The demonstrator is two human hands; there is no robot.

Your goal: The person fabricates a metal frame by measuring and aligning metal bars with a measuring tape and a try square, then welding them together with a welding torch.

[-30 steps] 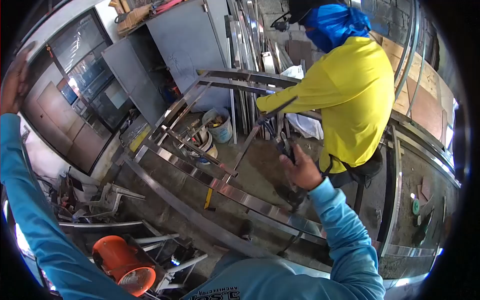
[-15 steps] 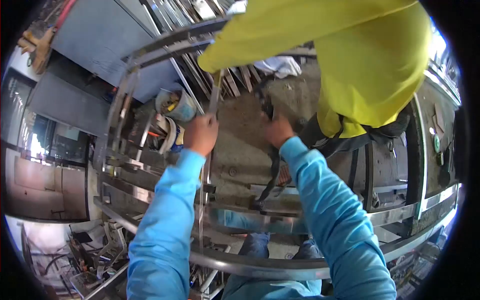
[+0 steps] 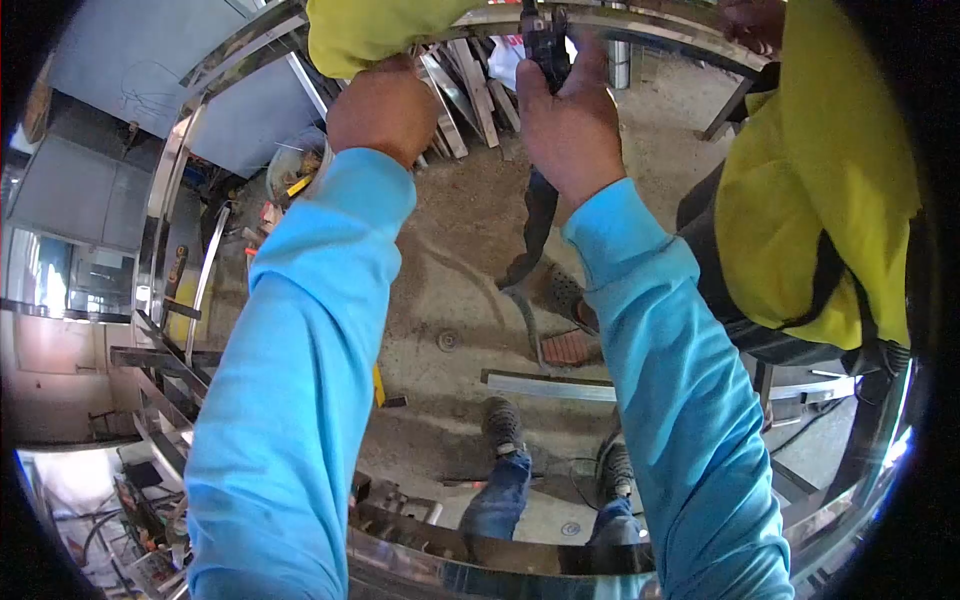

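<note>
My right hand [image 3: 570,130] is closed around a black tool [image 3: 545,48] at the top middle, close to the far bar of a shiny metal frame [image 3: 655,28]. A thick black cable [image 3: 540,210] hangs beneath this hand toward the floor. To the left, my left hand [image 3: 385,112] is closed with its back toward me. Whatever its fingers grip is hidden behind the knuckles. It is right beside a co-worker's yellow sleeve [image 3: 375,35], which overlaps the frame's far bar.
A co-worker in yellow [image 3: 830,200] leans in from the right, with one hand [image 3: 755,22] at the top right. Metal strips [image 3: 470,90] stand behind the frame, near a bucket [image 3: 290,170]. A metal bar [image 3: 550,385] and a reddish pedal-like piece [image 3: 570,348] lie on the concrete floor.
Both my hands have reached farther forward, to the frame's far bar. The black tool has moved up with my right hand. The co-worker's body appears farther right.
</note>
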